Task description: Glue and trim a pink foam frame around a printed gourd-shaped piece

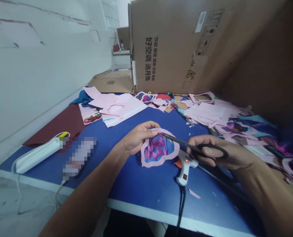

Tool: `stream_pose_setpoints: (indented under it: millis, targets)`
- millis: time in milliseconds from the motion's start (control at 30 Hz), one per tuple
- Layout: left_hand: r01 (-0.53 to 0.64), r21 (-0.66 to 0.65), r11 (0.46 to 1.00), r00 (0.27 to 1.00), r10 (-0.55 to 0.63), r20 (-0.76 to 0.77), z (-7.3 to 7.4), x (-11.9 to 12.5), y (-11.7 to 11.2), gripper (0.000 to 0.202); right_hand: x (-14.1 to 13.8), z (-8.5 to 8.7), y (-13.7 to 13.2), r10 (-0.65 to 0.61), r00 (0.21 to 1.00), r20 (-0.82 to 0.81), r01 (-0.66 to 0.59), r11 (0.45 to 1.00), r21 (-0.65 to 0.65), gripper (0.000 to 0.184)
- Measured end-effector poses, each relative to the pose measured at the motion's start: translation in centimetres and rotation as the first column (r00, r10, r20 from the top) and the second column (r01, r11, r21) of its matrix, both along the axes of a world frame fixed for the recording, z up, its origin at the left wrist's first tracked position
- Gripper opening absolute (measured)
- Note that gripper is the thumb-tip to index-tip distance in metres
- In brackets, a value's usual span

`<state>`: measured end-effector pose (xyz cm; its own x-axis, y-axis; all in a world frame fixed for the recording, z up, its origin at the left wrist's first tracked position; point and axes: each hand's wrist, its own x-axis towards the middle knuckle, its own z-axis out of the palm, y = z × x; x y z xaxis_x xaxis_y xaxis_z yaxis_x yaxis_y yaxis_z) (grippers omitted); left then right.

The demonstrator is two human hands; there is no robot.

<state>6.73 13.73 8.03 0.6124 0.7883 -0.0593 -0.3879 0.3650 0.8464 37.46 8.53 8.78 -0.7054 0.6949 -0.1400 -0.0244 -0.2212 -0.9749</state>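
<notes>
My left hand [141, 136] pinches the upper left edge of a pink-bordered cutout [158, 149] with shiny purple and blue fabric in its middle. Black-handled scissors [210, 154] are in my right hand [217, 149], with fingers through the handle loops. Their blades reach left across the cutout's top edge, close to my left fingertips. Beneath the scissors, a white glue gun [186, 169] with a lit orange light lies on the blue table [141, 194]. Its black cord runs down over the front edge.
Pink sheets [126, 105] and red-handled scissors [93, 118] lie at the back left. A heap of pink and coloured scraps [220, 115] covers the right side. A white power strip [40, 154] sits at left, and a large cardboard box [176, 49] stands behind.
</notes>
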Motion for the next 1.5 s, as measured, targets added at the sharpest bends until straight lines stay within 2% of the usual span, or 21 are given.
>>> stream_pose_setpoints:
  millis: [367,1233,1400,1467,1500]
  targets:
    - [0.009,0.044,0.999,0.999,-0.007,-0.038,0.1,-0.1,-0.1,0.036,-0.5,0.4,-0.2,-0.034,0.999,-0.004,0.034,0.999,-0.019,0.051]
    - [0.045,0.032,0.998,0.998,-0.043,-0.039,-0.2,-0.2,0.0,0.034,-0.5,0.1,0.0,0.014,1.0,-0.024,-0.014,1.0,0.004,0.048]
    - [0.016,0.011,1.0,1.0,-0.016,0.004,-0.1,0.0,0.0,0.032,0.0,0.4,-0.4,0.064,0.998,0.017,-0.065,0.998,0.025,0.053]
    - [-0.023,-0.005,1.0,1.0,0.023,0.006,-0.1,0.0,0.2,0.032,0.6,0.5,-0.4,0.005,0.999,0.033,-0.007,0.998,0.059,0.058]
    - [-0.044,-0.012,0.999,0.999,0.044,-0.002,0.0,0.0,0.2,0.032,0.9,0.5,-0.3,-0.072,0.996,0.046,0.068,0.994,0.087,0.061]
